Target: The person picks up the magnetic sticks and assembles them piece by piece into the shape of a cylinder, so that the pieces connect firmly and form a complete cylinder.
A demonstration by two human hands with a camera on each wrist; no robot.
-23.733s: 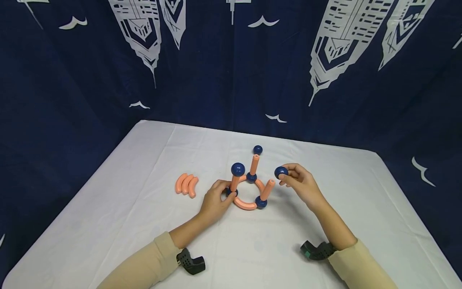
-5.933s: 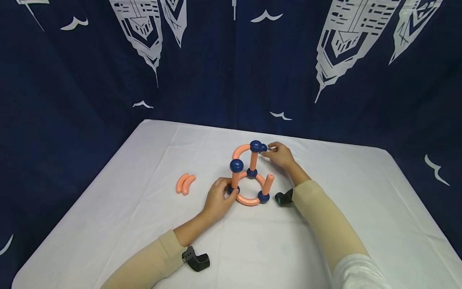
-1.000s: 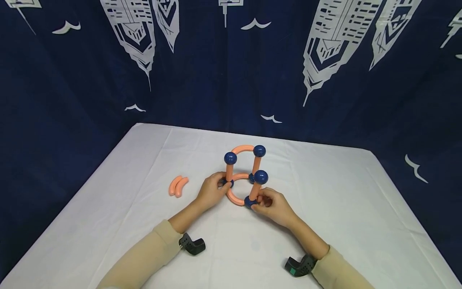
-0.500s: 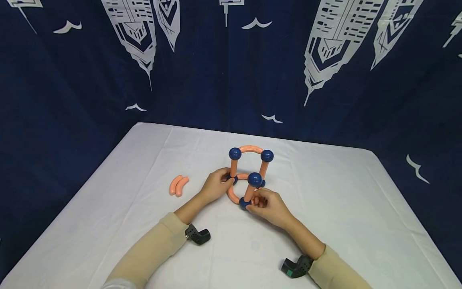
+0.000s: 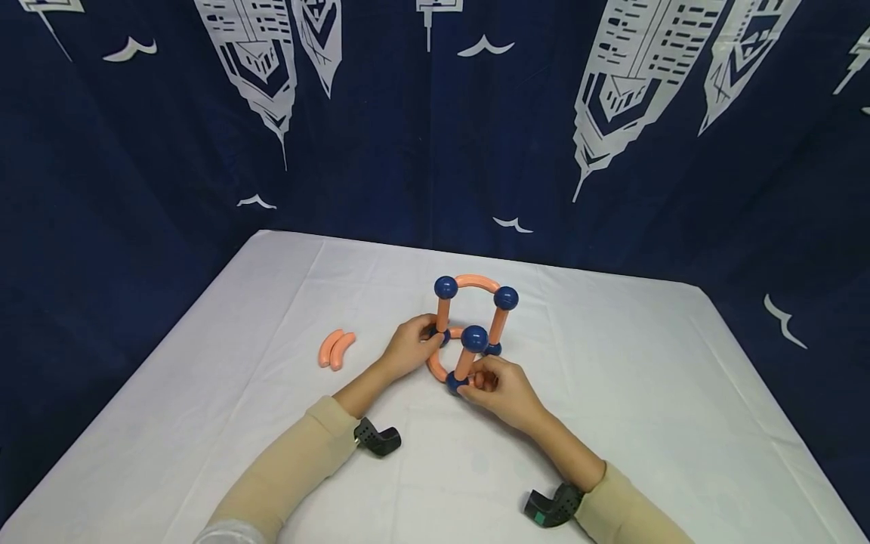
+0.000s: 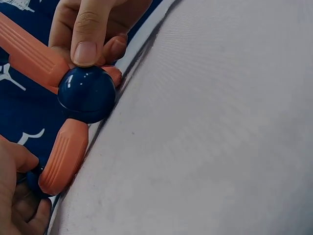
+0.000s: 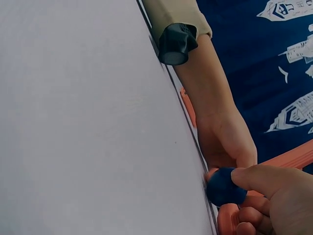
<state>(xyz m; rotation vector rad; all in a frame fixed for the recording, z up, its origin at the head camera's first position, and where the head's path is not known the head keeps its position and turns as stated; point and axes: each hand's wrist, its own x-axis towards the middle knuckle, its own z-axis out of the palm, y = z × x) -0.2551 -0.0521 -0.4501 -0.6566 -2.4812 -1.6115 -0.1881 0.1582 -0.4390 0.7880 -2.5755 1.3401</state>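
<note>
A frame of blue balls and orange magnetic rods stands on the white table, with a ring of curved rods at its base and three upright rods. A curved rod [image 5: 478, 281] bridges two top balls at the back; a third top ball [image 5: 474, 339] caps the front upright [image 5: 465, 365]. My left hand [image 5: 410, 349] pinches the lower left ball [image 6: 87, 95], its thumb on top in the left wrist view. With thumb and fingers, my right hand [image 5: 506, 389] grips the lower front ball [image 7: 225, 187]. My right fingers partly hide the base ring.
Two loose curved orange rods [image 5: 343, 351] lie side by side on the white-covered table [image 5: 272, 302], left of the frame. A dark blue patterned curtain [image 5: 408, 151] hangs behind the table. Each wrist carries a black camera [image 5: 553, 506].
Since the oldest frame, a curved rod has come to join two top balls and a ball caps the front upright. Over the last second both hands have turned the frame, its front swinging left.
</note>
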